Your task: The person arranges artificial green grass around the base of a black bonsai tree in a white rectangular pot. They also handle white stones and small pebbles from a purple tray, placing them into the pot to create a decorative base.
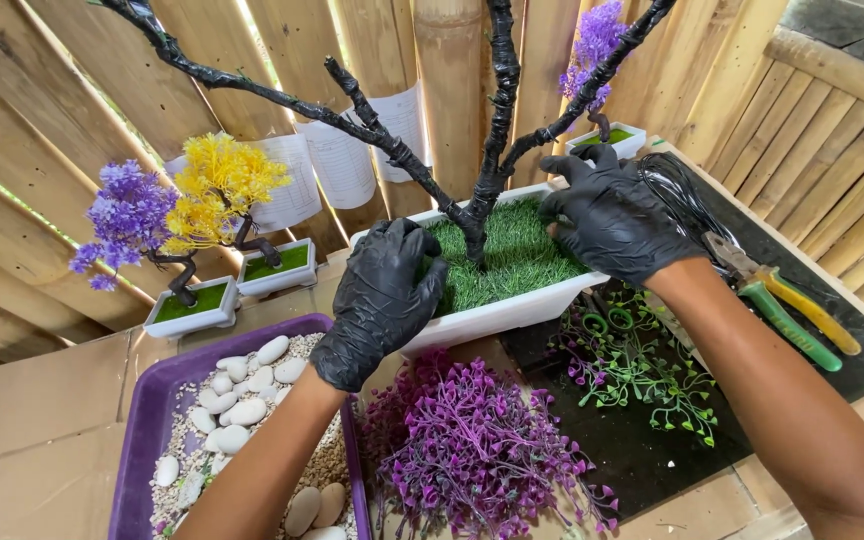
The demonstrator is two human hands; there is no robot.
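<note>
- Our left hand (380, 300) and right hand (612, 220), both in black gloves, clamp the two ends of the white planter (482, 318), fingers curled over its rim.
- Planter sits on the cardboard bench, between the purple tray (142, 430) and the pliers (787, 310).
- We judge it rigid plastic, light but top-heavy from the black-wrapped tree (497, 120).
- Grip the rim, never the branches; gloves may slip.

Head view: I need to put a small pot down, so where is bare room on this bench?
Free: brown board left of the purple tray, and the dark mat between purple sprigs and green sprigs. Crowded: around the white planter held by left hand and right hand, and near the pliers.
</note>
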